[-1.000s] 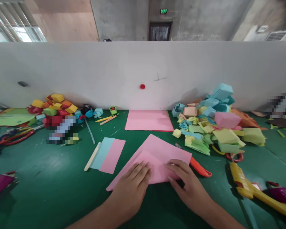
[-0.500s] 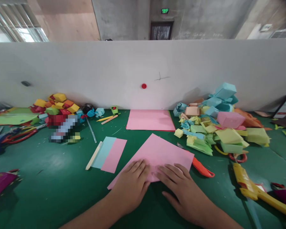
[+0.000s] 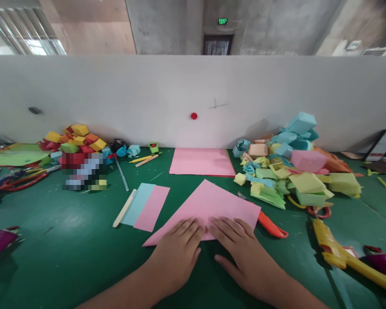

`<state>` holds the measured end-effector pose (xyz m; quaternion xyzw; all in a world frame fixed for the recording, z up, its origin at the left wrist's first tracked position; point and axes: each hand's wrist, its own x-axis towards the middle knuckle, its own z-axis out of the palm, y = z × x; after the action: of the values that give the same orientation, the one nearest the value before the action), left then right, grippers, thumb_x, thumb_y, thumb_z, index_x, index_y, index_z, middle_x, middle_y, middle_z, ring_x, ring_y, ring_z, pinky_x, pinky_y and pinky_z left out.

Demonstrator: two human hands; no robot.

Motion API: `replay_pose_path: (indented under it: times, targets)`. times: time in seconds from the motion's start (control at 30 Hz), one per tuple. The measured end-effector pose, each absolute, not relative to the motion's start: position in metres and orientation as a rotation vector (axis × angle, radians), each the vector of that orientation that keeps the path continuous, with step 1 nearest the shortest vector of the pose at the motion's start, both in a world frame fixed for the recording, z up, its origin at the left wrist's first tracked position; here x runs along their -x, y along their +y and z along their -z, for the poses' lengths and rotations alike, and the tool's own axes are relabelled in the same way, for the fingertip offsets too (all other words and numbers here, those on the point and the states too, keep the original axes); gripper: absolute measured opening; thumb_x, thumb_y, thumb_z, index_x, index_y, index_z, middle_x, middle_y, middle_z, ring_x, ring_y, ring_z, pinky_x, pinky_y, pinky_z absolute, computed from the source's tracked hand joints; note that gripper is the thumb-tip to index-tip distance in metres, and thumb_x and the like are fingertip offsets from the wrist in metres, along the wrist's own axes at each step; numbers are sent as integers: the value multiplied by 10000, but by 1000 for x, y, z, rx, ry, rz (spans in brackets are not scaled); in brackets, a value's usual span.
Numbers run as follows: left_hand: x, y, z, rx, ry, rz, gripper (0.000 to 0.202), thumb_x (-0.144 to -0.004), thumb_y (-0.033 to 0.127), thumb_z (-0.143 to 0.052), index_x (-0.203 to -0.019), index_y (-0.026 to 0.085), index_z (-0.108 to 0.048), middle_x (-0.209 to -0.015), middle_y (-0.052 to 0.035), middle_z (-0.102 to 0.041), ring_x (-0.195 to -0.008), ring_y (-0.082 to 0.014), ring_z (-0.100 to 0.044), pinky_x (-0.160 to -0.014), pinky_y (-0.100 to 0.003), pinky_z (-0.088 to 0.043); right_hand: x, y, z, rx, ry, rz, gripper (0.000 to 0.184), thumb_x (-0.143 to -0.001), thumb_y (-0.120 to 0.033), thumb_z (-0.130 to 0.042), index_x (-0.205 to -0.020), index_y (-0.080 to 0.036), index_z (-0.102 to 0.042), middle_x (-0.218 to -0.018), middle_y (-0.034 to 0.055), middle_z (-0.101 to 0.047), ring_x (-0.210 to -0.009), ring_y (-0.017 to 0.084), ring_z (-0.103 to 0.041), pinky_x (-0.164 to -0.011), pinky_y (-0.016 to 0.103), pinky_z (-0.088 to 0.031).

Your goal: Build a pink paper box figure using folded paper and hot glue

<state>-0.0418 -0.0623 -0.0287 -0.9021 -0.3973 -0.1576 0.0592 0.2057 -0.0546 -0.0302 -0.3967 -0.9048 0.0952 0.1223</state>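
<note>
A pink sheet of paper [image 3: 209, 204], folded into a triangle, lies on the green mat [image 3: 67, 240] in front of me. My left hand [image 3: 176, 253] rests flat on its near folded edge, fingers stretched out. My right hand [image 3: 241, 253] lies flat beside it, fingertips pressing the same edge near the middle. Neither hand holds anything. An orange utility knife [image 3: 272, 226] pokes out from under the paper's right corner.
A stack of pink sheets [image 3: 202, 162] lies by the white partition. Blue and pink strips [image 3: 144, 207] lie to the left. A heap of folded paper pieces [image 3: 289, 171] sits right, smaller coloured boxes [image 3: 73, 141] left. A yellow glue gun [image 3: 337, 253] and scissors [image 3: 19, 182] lie nearby.
The folded flap has been pressed down flat into a triangle. My right hand slid left along the near edge toward my left hand.
</note>
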Motion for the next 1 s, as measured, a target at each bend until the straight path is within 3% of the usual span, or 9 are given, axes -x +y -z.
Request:
replay_pose_path:
  times: [0.83,1.0]
  targets:
    - [44,-62,30,2773,-1243,349,520,-996,240,-487,-1495,96,-470,-1557,-163,-494,-1416,-320,-513,-1166,-496,-463,-205,-50,31,1204,-2682,-296,597,-1045,-437,-471,-1606,-278,-346,-1688,45,-304,-1535,321,-320,-1224,634,-287]
    - [46,-62,35,2799,-1295,418,540,-1016,274,-469,-1537,138,-424,-1587,-144,-459,-1463,-304,-455,-1216,-488,-404,-205,-49,31,1224,-2699,-326,605,-1051,-452,-446,-1615,-269,-328,-1695,44,-276,-1550,310,-288,-1244,610,-263]
